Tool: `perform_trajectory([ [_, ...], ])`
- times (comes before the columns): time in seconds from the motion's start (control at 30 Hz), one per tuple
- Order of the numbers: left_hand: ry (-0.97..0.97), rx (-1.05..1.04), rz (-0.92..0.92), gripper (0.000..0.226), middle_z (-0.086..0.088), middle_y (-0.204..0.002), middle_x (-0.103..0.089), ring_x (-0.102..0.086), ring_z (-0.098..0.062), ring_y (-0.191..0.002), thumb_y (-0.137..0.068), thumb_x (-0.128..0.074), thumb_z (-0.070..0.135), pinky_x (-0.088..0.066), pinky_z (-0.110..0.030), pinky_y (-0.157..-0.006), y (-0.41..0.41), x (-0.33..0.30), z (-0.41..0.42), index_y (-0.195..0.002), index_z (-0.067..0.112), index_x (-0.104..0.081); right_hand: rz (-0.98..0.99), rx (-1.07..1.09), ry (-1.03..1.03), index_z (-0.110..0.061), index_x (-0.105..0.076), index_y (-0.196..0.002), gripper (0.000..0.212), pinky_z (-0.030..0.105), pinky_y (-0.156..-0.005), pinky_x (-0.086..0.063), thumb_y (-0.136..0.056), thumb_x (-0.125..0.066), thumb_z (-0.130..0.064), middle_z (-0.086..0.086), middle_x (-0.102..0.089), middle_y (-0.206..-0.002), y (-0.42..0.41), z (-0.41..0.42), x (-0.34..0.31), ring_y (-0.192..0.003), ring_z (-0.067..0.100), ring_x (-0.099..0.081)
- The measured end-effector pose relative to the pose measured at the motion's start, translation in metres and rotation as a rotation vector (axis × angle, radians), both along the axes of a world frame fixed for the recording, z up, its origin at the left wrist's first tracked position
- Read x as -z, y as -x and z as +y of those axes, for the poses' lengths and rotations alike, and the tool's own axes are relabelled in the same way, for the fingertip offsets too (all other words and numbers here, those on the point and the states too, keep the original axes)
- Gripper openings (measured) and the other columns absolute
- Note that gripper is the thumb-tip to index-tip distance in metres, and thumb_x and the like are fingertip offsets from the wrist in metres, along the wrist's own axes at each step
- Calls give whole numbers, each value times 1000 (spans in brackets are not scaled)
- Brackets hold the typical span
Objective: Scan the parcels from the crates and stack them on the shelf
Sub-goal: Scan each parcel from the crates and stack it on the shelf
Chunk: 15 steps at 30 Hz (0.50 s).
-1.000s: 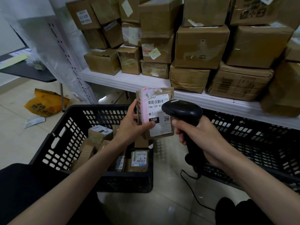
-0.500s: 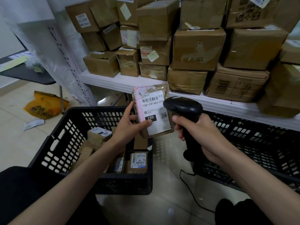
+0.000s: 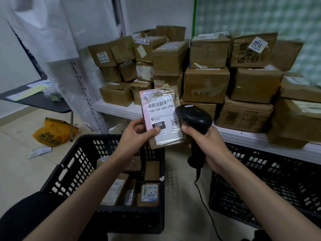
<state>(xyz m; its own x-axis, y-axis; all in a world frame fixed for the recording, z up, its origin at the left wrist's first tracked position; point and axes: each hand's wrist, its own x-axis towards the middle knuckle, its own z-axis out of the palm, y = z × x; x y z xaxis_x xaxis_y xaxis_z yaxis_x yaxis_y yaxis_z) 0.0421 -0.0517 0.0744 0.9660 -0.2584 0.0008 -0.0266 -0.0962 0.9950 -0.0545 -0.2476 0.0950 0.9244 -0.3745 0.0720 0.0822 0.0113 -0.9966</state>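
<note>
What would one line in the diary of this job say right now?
step: scanning | left hand: holds parcel | right hand: grips scanner | crate: more parcels inside

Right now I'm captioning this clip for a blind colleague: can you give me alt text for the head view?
A person's left hand holds up a small parcel with its label facing the camera, while the right hand grips a black barcode scanner beside it. Below stand two black crates, the left one holding small parcels, before a white shelf stacked with cardboard boxes.

Brown parcel [image 3: 162,117], white-pink label; black scanner [image 3: 193,117]; black lattice crates [image 3: 69,164]; yellow bag [image 3: 53,133].
</note>
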Motion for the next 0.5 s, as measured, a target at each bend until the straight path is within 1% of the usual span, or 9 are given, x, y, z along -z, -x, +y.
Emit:
perform_trajectory([
  [0.07, 27, -50, -44, 63, 3, -121, -72, -72, -8, -105, -75, -88, 38, -56, -37, -97, 1, -9, -1, -126, 24, -55, -46, -4, -41, -33, -73, -105, 20, 49, -103, -53, -89, -77, -22, -10, -78, -106, -3, 8, -9, -106, 10, -71],
  [0.13, 39, -52, -100, 64, 3, -128, -68, -70, -6, -107, -76, -87, 37, -56, -33, -97, 3, -17, -3, -127, 26, -51, -94, 8, -73, -27, -74, -110, 22, 50, -103, -54, -89, -76, -20, -7, -78, -107, -6, 13, -20, -106, 11, -72],
  [0.2, 25, -38, -176, 77, 5, -134, -62, -67, -4, -113, -75, -88, 35, -56, -28, -98, 7, -25, -5, -138, 27, -45, -140, 4, -123, -24, -73, -113, 23, 48, -101, -55, -91, -75, -19, -5, -78, -107, -9, 18, -32, -106, 12, -72],
  [0.27, -30, -76, -296, 96, 4, -142, -50, -61, -4, -120, -70, -92, 39, -54, -21, -99, 9, -36, -8, -148, 28, -37, -169, 7, -144, -22, -71, -117, 26, 45, -100, -56, -91, -74, -17, -5, -78, -108, -14, 23, -43, -107, 13, -72],
  [0.33, -106, -151, -432, 107, 5, -144, -39, -49, -4, -128, -66, -95, 42, -45, -18, -104, 9, -48, -13, -152, 26, -33, -198, 14, -150, -19, -70, -123, 33, 46, -100, -56, -91, -74, -17, -4, -77, -111, -19, 29, -52, -108, 14, -72],
  [0.37, -131, -181, -481, 109, 5, -143, -37, -44, -4, -130, -64, -95, 41, -41, -18, -105, 10, -54, -16, -152, 24, -32, -209, 16, -150, -19, -69, -124, 34, 45, -100, -56, -91, -74, -17, -4, -77, -112, -20, 31, -56, -109, 14, -72],
  [0.4, -142, -201, -512, 110, 5, -144, -37, -41, -5, -132, -63, -96, 41, -39, -22, -108, 10, -59, -19, -151, 23, -33, -219, 17, -145, -20, -69, -124, 34, 43, -100, -56, -91, -74, -17, -5, -77, -111, -21, 34, -60, -109, 13, -71],
  [0.47, -137, -226, -528, 112, 3, -147, -42, -43, -9, -135, -61, -96, 44, -41, -33, -113, 7, -68, -24, -151, 21, -34, -233, 17, -134, -22, -69, -122, 32, 41, -100, -57, -91, -74, -16, -6, -78, -109, -21, 37, -67, -107, 11, -72],
  [0.5, -135, -238, -531, 113, 2, -146, -45, -44, -11, -135, -60, -96, 46, -43, -36, -112, 6, -71, -25, -151, 20, -35, -238, 14, -133, -22, -70, -121, 31, 40, -99, -57, -91, -74, -16, -7, -78, -107, -21, 37, -69, -106, 10, -72],
])
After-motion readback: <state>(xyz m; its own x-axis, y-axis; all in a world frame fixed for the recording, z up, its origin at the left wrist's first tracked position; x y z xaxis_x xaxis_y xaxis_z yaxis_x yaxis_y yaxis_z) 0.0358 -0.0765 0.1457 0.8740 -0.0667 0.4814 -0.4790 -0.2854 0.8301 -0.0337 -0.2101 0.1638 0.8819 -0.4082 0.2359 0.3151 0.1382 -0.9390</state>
